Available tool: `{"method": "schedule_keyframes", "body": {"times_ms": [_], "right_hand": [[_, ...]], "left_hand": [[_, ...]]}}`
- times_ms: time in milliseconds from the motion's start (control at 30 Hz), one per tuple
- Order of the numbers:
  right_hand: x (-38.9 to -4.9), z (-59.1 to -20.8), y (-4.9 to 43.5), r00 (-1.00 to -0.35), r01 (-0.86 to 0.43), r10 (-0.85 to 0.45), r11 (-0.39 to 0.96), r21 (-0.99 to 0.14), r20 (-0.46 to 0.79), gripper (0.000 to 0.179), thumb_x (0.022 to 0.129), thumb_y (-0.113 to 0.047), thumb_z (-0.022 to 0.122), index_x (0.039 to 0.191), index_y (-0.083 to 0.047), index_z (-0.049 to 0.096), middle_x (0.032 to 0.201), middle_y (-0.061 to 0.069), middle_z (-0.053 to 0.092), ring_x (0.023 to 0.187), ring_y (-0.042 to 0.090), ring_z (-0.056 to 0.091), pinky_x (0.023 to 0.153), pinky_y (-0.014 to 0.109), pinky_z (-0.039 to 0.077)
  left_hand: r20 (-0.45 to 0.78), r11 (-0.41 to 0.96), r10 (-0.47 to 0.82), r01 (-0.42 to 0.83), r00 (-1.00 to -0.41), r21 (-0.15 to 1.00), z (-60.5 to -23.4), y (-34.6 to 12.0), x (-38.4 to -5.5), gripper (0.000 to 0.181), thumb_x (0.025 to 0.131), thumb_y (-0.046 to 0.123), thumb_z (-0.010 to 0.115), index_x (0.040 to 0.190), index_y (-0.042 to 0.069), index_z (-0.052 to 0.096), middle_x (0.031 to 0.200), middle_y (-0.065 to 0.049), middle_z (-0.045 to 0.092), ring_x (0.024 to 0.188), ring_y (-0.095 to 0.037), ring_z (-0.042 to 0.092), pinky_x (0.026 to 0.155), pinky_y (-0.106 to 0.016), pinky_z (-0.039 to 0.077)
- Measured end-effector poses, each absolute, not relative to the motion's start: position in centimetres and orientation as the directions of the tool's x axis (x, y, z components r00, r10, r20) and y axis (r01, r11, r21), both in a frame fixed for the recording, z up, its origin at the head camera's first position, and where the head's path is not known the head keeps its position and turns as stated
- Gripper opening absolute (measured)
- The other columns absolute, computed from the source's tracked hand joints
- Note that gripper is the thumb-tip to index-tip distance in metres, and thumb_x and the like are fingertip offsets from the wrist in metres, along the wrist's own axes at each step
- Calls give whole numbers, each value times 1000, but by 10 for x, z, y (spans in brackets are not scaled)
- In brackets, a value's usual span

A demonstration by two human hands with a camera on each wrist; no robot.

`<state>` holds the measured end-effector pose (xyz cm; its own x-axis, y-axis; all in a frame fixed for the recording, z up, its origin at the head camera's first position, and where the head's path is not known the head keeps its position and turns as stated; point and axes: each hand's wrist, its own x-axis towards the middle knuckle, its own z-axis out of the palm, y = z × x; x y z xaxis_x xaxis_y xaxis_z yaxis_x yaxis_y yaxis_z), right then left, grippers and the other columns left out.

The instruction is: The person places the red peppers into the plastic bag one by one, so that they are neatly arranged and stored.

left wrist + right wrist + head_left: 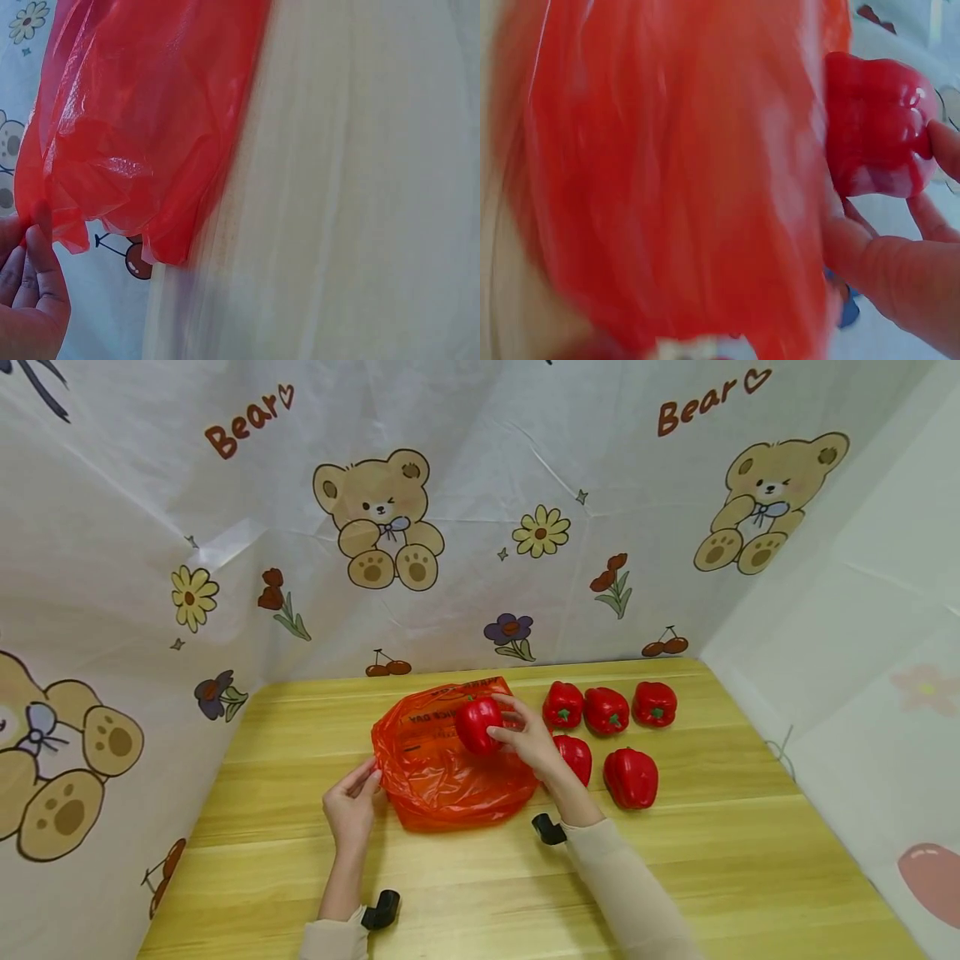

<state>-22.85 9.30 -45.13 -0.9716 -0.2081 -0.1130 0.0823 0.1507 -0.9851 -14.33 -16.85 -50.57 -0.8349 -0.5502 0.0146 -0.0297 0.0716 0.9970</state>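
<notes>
A red plastic bag (457, 785) with dark print lies on the wooden table, its mouth spread. My left hand (352, 802) pinches the bag's left edge between thumb and fingers; the left wrist view shows that pinch on the bag (150, 112) too. In my right hand (528, 739) is a red bell pepper (477, 725), gripped over the bag's opening. Up close in the right wrist view, the pepper (881, 124) sits between thumb and fingers beside the bag's film (682, 172).
Several more red bell peppers stand right of the bag: one pepper (574, 758) touching or close to its edge, another pepper (631, 778) nearer the front, others such as this pepper (655, 704) behind. A bear-printed cloth (465, 527) hangs behind the table (720, 827).
</notes>
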Motion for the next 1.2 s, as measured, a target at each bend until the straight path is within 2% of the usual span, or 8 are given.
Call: {"method": "schedule_keyframes", "body": {"times_ms": [167, 300, 567, 800, 1200], "right_hand": [[-232, -462, 68, -971, 92, -203, 158, -983, -124, 54, 91, -3, 66, 141, -18, 52, 136, 20, 52, 117, 36, 55, 83, 40, 60], [-231, -468, 54, -970, 120, -189, 168, -978, -152, 53, 91, -2, 66, 141, -15, 51, 131, 23, 55, 110, 36, 58, 84, 46, 60], [-235, -482, 28, -963, 172, -175, 180, -969, -203, 52, 90, -4, 68, 138, -17, 53, 132, 24, 54, 115, 41, 57, 86, 52, 58], [-238, -491, 8, -963, 160, -176, 228, -960, -202, 53, 89, -4, 69, 138, -17, 53, 128, 22, 57, 114, 38, 58, 81, 46, 59], [-242, -497, -14, -974, 149, -132, 243, -959, -185, 50, 89, -4, 69, 135, -18, 55, 121, 21, 61, 115, 38, 57, 88, 50, 58]], "left_hand": [[13, 59, -550, -24, -835, 998, -505, -167, -143, 27, 87, -1, 70, 114, -4, 71, 114, -28, 67, 84, 1, 67, 69, -12, 57], [17, 51, -544, -13, -839, 999, -505, -166, -144, 26, 88, -2, 69, 113, -4, 71, 113, -28, 67, 80, 4, 67, 70, -17, 59], [17, 68, -543, -23, -840, 997, -507, -166, -145, 26, 88, -1, 69, 114, -2, 71, 113, -26, 69, 77, 10, 64, 72, -20, 60], [19, 69, -538, -22, -843, 997, -509, -167, -144, 27, 87, -2, 69, 114, -3, 71, 114, -26, 68, 78, 9, 64, 73, -21, 60], [22, 67, -539, -17, -842, 998, -508, -166, -143, 26, 87, -1, 70, 114, -3, 71, 114, -26, 68, 80, 8, 64, 74, -22, 60]]}}
